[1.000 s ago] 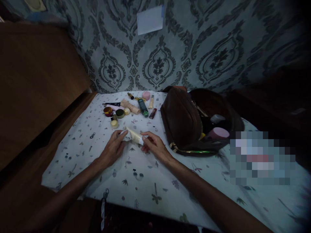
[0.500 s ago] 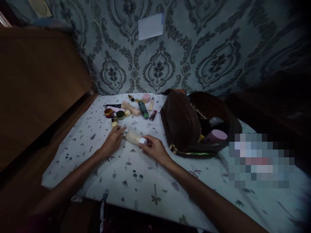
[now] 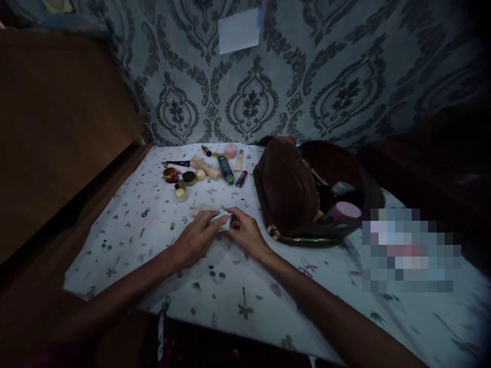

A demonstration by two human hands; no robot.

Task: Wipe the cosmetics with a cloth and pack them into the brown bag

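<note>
A pale cream tube (image 3: 202, 208) lies on the patterned white cloth (image 3: 153, 240) in front of me. Only its left end shows; the rest is under my fingers. My left hand (image 3: 195, 237) is closed over a small crumpled white wipe (image 3: 221, 221), pressed on the tube's right end. My right hand (image 3: 245, 232) pinches that same end from the right, fingertips touching the wipe. Both hands meet just left of an open brown bag (image 3: 286, 191).
Several small cosmetics, jars and tubes (image 3: 203, 171) lie in a cluster behind the hands. The bag holds a pink-lidded jar (image 3: 345, 209) and other items. A wooden cabinet (image 3: 57, 133) stands at left, a patterned wall behind. A blurred patch covers the right.
My left hand slid with the white wipe from the tube's left end along to its right end, meeting my right hand. The tube's left end is now uncovered.
</note>
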